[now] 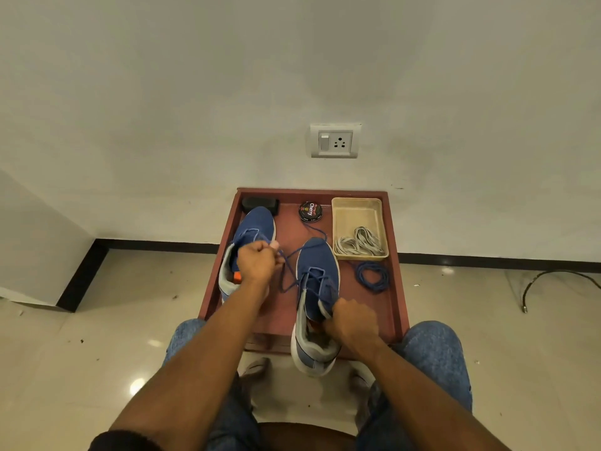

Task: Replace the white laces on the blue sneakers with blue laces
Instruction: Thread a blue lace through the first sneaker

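Observation:
Two blue sneakers stand on a red-brown tray table (395,288). The right sneaker (317,265) has a blue lace (289,271) threaded through its lower eyelets. My left hand (257,263) is closed on one end of that lace, pulled out over the left sneaker (255,226). My right hand (353,322) grips the right sneaker's tongue and collar. The lace's other end trails toward the polish tin. A coiled spare blue lace (372,276) lies at the right. White laces (359,244) lie in a beige tray (356,209).
A round shoe polish tin (310,211) and a black block (260,205) sit at the table's back edge, against the wall. A wall socket (335,143) is above. My knees in jeans flank the table. A black cable (553,281) lies on the floor at right.

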